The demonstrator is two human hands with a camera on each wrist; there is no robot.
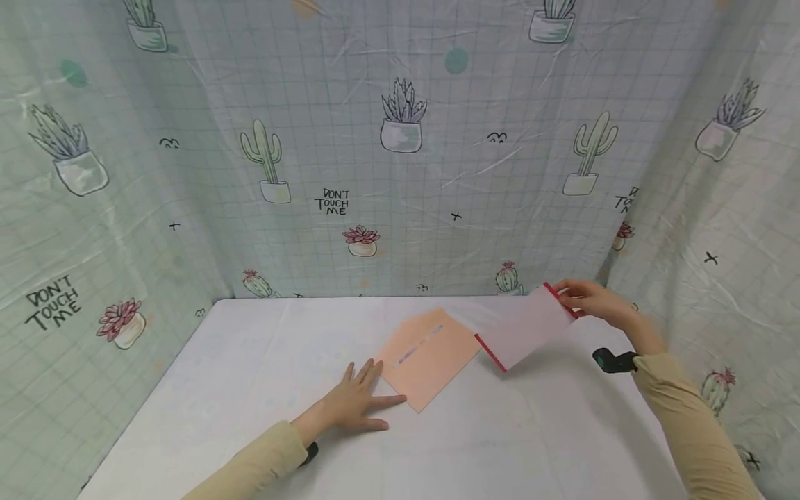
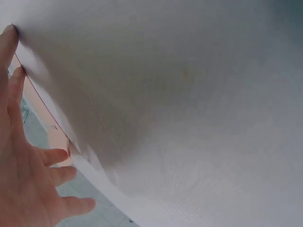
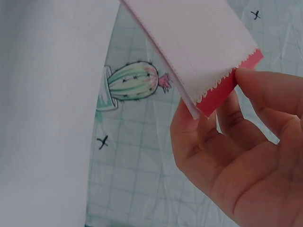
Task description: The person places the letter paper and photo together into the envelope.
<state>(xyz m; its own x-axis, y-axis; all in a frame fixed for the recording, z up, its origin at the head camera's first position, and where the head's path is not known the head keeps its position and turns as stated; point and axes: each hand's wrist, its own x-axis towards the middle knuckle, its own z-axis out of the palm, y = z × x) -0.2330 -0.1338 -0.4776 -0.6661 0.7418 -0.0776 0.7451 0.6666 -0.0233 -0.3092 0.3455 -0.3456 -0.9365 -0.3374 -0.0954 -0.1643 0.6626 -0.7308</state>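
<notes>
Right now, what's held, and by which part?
Right hand pinches the white card at its red-edged corner. Left hand rests flat by the peach envelope, holding nothing.

left hand flat with fingers spread, right hand raised, fingertips pinching

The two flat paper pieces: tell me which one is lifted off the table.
The white piece with red edges, pinched at its corner by the right hand. The peach envelope lies flat by the left hand.

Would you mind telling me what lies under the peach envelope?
The white table lies under the peach envelope. Anything between them is hidden. The left hand rests at its near corner; the right hand holds a white sheet.
</notes>
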